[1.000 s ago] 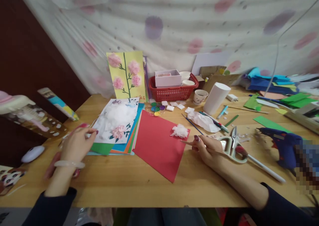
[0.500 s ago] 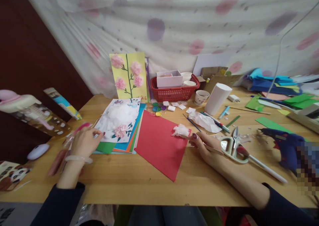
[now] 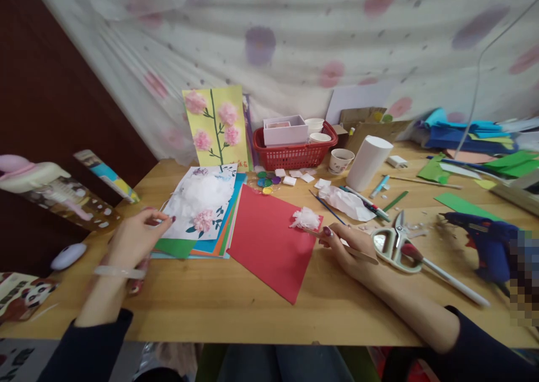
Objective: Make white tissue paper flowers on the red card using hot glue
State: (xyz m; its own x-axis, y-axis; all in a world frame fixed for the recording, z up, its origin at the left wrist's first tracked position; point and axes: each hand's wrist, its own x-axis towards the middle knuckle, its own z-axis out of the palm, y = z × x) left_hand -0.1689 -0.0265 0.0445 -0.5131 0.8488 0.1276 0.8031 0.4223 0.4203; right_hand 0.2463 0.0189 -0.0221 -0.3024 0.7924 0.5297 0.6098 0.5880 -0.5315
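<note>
Stick (image 3: 362,255) nearer tuft (image 3: 306,218); red basket (image 3: 290,160): box (image 3: 290,134), cups (image 3: 320,138).

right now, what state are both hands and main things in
Right hand, grip closed on a thin stick
Red sheet, lying flat
White tuft, on the red sheet's corner
Left hand, curled; can't tell if it holds anything
White fluff, heaped on a printed sheet
Yellow picture, propped upright
Red basket, holding a white box and cups
Paper cup, upright
White roll, standing on end
Scissors, lying flat
</note>
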